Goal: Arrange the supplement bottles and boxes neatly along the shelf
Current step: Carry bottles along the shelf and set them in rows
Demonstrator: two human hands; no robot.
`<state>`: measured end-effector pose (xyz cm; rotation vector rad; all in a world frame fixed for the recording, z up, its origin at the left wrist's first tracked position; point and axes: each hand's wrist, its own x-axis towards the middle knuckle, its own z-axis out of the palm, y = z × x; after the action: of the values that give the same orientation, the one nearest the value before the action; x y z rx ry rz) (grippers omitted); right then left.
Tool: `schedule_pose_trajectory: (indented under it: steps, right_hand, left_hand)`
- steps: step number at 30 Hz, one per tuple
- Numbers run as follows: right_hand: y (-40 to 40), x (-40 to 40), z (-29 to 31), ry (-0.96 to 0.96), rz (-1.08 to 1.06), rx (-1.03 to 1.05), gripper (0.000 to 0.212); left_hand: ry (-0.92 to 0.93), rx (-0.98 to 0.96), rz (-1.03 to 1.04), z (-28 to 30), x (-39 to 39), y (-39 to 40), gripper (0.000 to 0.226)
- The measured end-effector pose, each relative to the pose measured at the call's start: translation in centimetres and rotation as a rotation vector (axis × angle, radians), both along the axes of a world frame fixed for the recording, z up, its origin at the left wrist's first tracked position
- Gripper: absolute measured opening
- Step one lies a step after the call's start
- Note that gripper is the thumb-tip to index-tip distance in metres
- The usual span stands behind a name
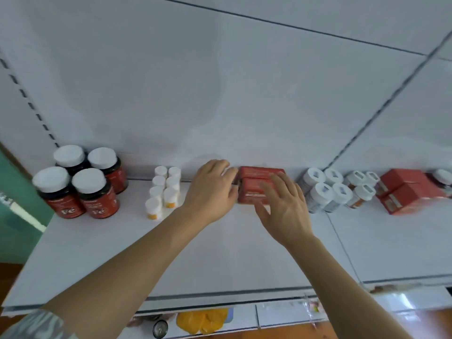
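— Head view is looking down on a white shelf (220,253), and both bare forearms are reaching forward across it toward the back wall. What are the hands doing?

— They are meeting at two red boxes (254,183) that are sitting one behind the other near the back of the shelf, roughly in the middle. The left hand (212,192) is coming in from the lower left with its back up and its fingers bent over, the fingertips lying against the left ends of the boxes. Whether it is gripping or only pressing, I cannot tell.

— And the other one?

— The right hand (283,206) is hovering palm-down over the front right part of the boxes, fingers straight and spread apart, holding nothing — it is covering the near box's right end.

— What is standing around them?

— To the left, two rows of small white-capped bottles (162,189) are running front to back, and further left four dark jars with white lids (80,182) are standing in a square. To the right, white bottles (322,192) are clustering just beside the boxes, then smaller orange-labelled ones (362,189), and more red boxes (408,192) are lying well apart at the far right.
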<state>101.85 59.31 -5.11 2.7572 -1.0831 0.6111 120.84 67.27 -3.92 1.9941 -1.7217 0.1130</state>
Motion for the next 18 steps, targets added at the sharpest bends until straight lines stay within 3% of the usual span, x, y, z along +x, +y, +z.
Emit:
schedule_pose_trajectory:
  steps: [6, 18]
  right_hand:
    - [-0.2, -10.3, 1.2, 0.102, -0.249, 0.073, 0.063]
    - [-2.9, -38.0, 3.9, 0.152, -0.553, 0.175, 0.078]
  left_hand:
    - [-0.078, 0.001, -0.146, 1.8, -8.9, -3.4, 0.042]
    - [-0.131, 0.012, -0.362, 2.8, -37.2, -12.0, 0.057]
